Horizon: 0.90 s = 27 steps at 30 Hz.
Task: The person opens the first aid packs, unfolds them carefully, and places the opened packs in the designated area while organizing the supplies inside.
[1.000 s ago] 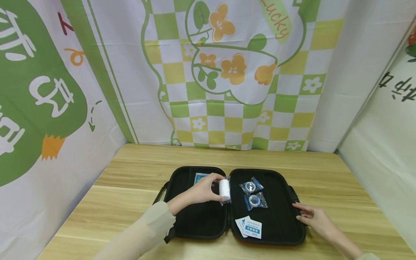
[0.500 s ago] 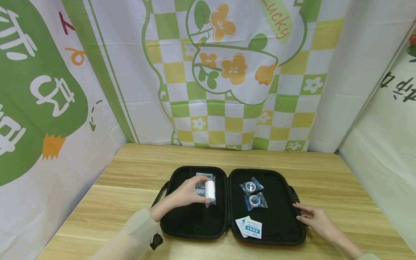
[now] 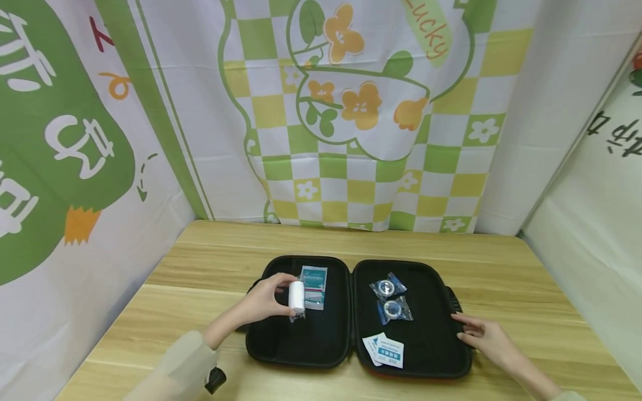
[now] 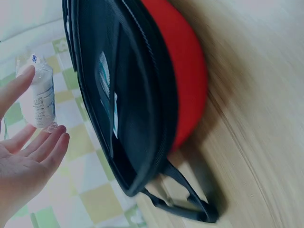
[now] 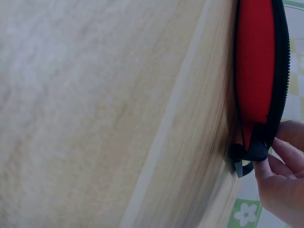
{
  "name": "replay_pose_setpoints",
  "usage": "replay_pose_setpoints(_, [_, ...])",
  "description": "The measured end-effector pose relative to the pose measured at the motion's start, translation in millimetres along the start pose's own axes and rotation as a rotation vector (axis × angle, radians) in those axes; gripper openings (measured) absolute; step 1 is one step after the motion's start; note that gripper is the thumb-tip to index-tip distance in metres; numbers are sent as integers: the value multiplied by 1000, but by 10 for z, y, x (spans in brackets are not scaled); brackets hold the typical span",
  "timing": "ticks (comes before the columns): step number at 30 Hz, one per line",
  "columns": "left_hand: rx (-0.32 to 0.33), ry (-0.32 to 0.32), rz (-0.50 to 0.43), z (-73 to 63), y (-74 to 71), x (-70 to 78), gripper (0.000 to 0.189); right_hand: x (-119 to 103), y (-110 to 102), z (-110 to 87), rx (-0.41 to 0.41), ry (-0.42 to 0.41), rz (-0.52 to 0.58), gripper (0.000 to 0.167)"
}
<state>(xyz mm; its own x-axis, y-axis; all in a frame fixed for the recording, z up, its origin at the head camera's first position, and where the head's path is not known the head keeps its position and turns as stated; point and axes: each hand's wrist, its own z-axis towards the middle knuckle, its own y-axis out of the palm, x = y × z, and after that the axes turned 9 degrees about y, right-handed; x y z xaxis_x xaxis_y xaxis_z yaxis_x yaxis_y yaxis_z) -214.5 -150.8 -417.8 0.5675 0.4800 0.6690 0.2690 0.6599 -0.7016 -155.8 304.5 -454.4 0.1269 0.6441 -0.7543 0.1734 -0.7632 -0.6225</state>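
Observation:
In the head view, an unzipped black-lined case [image 3: 306,344] lies spread flat on the table. My left hand [image 3: 264,301] grips a white bandage roll [image 3: 297,297] in clear wrap between thumb and fingers, above the case's left half. Printed text shows on the wrapped roll in the left wrist view. At the right rim, my right hand [image 3: 485,337] pinches the case's edge; the right wrist view shows its fingers by a black strap loop [image 5: 257,150] on the red shell [image 5: 256,61]. A teal-and-white packet [image 3: 315,287] lies in the left half, right of the roll.
The right half holds two clear-and-blue wrapped rolls [image 3: 393,309] and small white-and-teal sachets [image 3: 390,352] near its front corner. A black carry handle [image 4: 187,211] sticks out at the left side. Printed curtains [image 3: 371,200] stand behind the wooden table [image 3: 521,289].
My left hand has carried the bandage roll leftward from the case's hinge to over the left half, uncovering the teal packet. My right hand has stayed at the right rim.

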Motion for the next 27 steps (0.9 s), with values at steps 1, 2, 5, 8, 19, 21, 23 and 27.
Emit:
replay_pose_setpoints(1, [0, -4, 5, -22, -15, -13, 61, -3, 1, -1, 1, 1, -1, 43])
replay_pose_setpoints(2, [-1, -9, 7, -42, -29, -29, 61, -7, 2, -2, 5, 4, -2, 43])
replay_pose_setpoints(5, [-6, -25, 15, -95, -65, -77, 61, -8, 0, -2, 6, -2, -10, 43])
replay_pose_setpoints(8, [-9, -30, 29, -140, -97, -117, 61, -3, -2, 1, 10, -3, -15, 44])
replay_pose_setpoints(19, [-10, -73, 41, -232, -152, -220, 59, -4, -5, -6, 11, -1, -10, 44])
replay_pose_setpoints(21, [-13, -84, 48, -240, -154, -228, 59, 0, -8, -6, 1, 2, -7, 45])
replay_pose_setpoints(23, [-21, -92, 54, -247, -156, -230, 59, 3, -6, -5, -3, 9, -2, 45])
replay_pose_setpoints(27, [-50, -115, 98, -255, -170, -217, 59, 14, -3, 5, -1, 0, -2, 44])
